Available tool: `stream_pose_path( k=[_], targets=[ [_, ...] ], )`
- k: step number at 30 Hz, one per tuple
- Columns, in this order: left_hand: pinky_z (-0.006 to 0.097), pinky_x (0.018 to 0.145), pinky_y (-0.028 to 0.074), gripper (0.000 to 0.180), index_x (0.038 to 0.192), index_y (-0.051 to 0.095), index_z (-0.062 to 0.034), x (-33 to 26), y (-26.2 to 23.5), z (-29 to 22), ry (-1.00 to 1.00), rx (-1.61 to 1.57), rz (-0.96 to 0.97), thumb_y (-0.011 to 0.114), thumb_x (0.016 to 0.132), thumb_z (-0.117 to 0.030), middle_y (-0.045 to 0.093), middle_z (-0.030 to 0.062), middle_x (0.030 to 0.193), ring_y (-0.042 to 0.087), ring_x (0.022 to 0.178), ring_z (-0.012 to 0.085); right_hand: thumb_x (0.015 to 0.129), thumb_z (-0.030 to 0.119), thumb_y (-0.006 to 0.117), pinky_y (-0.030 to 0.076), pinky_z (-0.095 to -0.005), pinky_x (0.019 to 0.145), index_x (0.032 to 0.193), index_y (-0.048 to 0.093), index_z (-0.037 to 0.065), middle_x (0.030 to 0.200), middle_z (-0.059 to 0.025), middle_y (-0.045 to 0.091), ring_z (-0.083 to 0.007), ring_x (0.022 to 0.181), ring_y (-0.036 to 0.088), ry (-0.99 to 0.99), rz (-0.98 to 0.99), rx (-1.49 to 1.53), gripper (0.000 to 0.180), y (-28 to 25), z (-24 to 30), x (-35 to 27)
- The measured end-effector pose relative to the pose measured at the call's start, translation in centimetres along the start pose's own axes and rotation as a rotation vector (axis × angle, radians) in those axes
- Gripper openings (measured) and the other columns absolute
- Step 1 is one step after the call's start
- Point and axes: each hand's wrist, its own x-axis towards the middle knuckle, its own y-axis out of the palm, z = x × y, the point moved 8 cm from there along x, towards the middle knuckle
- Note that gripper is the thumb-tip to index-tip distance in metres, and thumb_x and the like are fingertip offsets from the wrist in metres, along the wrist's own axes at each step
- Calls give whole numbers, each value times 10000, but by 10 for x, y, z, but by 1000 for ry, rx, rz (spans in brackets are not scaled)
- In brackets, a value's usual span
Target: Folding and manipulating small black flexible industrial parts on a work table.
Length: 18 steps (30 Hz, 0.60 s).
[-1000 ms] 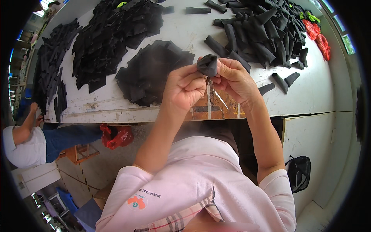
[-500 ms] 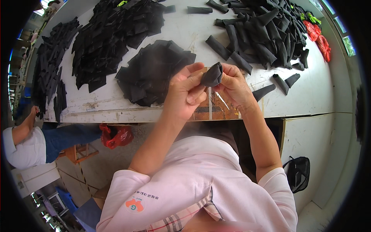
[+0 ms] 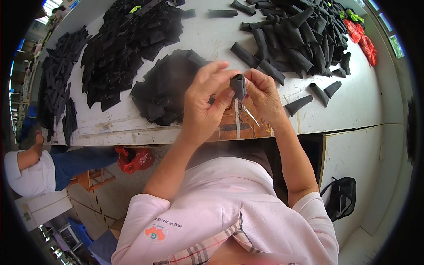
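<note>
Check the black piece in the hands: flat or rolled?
Rolled. The black fabric piece forms a short tube pinched between left hand and right hand.

The small black fabric piece (image 3: 239, 85) was rolled into a short, stubby tube and stood roughly upright, its open end facing up. It was pinched between the fingertips of both hands, raised above the near edge of the white worktable (image 3: 212, 39).
</note>
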Motion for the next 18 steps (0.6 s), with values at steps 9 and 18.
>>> stream_pose_path(
  k=[9, 18],
  targets=[
    [284, 865, 388, 92, 888, 589, -20, -22, -9, 30, -317, -789, -267, 575, 799, -37, 609, 86, 928, 542, 907, 153, 733, 273, 611, 426, -341, 527, 689, 505, 31, 637, -48, 542, -219, 680, 555, -473, 165, -1145, 269, 32, 81, -15],
    [252, 807, 434, 200, 953, 594, -28, -6, 17, 16, -265, -842, -92, 638, 761, -64, 614, 80, 900, 551, 863, 125, 796, 174, 549, 423, -360, 533, 938, 580, 49, 657, -94, 555, -274, 622, 549, -428, 92, -905, 192, 20, 73, -19]
  ],
)
